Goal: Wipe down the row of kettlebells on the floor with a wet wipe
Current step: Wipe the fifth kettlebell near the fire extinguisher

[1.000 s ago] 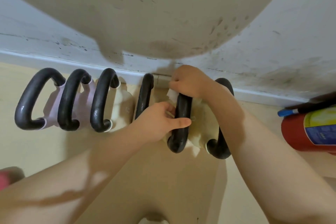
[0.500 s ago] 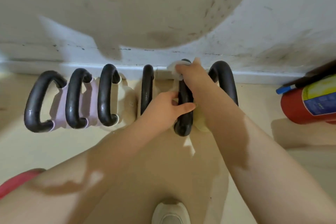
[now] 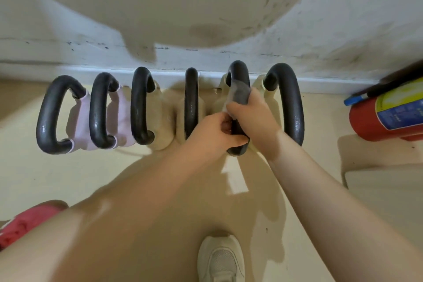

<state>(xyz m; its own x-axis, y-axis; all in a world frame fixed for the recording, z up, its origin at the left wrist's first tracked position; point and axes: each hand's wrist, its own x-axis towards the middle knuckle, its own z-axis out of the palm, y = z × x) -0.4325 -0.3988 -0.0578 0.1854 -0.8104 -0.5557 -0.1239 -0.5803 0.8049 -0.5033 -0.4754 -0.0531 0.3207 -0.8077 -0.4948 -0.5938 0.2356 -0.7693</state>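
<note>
**Both hands on the fifth kettlebell handle**

Six kettlebells stand in a row on the cream floor (image 3: 45,178) along the white skirting, running from the left of the frame to right of centre. The two at the left have pale pink bodies; the others are cream, all with black handles. The right hand (image 3: 253,119) is curled round the handle of the fifth kettlebell (image 3: 238,73), pressing a wet wipe (image 3: 239,94) against the bar; the wipe wraps the handle just above the fingers and looks grey where it clings. The left hand (image 3: 216,131) grips the same handle lower down, its thumb laid across the bar, touching the right hand. A red fire extinguisher (image 3: 375,119) lies at the right edge. A pale sneaker (image 3: 220,258) shows at bottom centre, and red fabric (image 3: 20,224) at lower left.
</note>
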